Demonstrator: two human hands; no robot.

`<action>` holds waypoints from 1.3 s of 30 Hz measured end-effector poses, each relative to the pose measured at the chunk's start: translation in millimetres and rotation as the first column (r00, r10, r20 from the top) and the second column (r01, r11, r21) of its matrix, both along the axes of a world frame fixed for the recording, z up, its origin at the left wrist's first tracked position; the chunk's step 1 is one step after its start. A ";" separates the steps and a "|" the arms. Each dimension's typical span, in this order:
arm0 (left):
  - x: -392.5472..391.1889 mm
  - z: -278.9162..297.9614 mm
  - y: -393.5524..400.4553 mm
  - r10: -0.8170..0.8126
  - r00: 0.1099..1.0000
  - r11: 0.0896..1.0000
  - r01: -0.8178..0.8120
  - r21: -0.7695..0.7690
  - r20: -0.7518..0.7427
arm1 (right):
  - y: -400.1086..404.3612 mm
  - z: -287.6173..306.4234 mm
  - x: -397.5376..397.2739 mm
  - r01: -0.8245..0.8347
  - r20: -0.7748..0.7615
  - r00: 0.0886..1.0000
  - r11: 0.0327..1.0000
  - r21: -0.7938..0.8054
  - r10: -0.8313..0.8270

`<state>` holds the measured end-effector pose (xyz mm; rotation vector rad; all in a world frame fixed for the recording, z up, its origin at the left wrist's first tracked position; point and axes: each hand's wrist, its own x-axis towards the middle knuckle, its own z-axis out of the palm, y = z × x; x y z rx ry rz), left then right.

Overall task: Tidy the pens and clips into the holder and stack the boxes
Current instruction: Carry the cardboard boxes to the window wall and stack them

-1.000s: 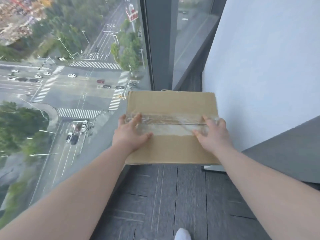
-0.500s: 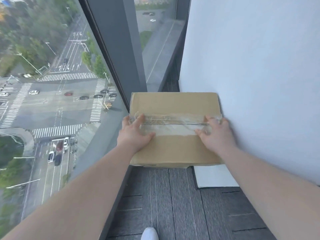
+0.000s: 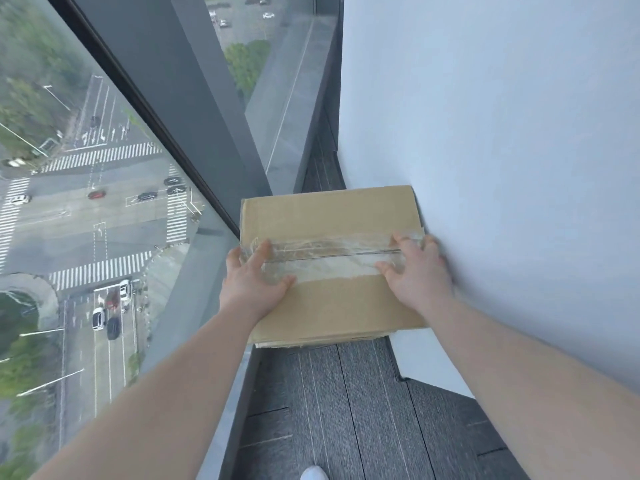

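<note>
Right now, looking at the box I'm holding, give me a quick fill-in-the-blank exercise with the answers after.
1. Both hands grip a cardboard box sealed with clear ____.
2. The right hand is beside the white ____.
3. The left hand is on the side nearer the ____.

Answers: tape; wall; window

The person's two arms were bare, with no sleeves showing. The left hand (image 3: 254,280) and the right hand (image 3: 417,275) wore no gloves, rings or watches. Below the left hand, at the bottom edge, the rounded white toe of a shoe (image 3: 313,473) poked out.
</note>
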<state>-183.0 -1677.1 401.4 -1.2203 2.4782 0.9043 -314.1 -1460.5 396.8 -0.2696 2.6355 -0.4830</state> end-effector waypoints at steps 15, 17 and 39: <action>0.8 -6.1 1.7 -0.020 1.000 1.000 0.020 -0.009 0.005 | 2.1 -11.7 0.1 -0.030 0.054 0.998 0.999 -0.043 0.032; -3.3 -10.7 1.1 -0.024 0.999 1.000 0.025 -0.015 0.021 | 7.0 -17.3 -2.7 -0.019 0.064 0.998 0.999 -0.050 0.022; 12.5 -42.3 6.5 -0.062 0.997 0.997 0.065 -0.050 0.044 | 1.4 -25.1 8.0 -0.086 0.067 0.994 0.995 0.052 0.083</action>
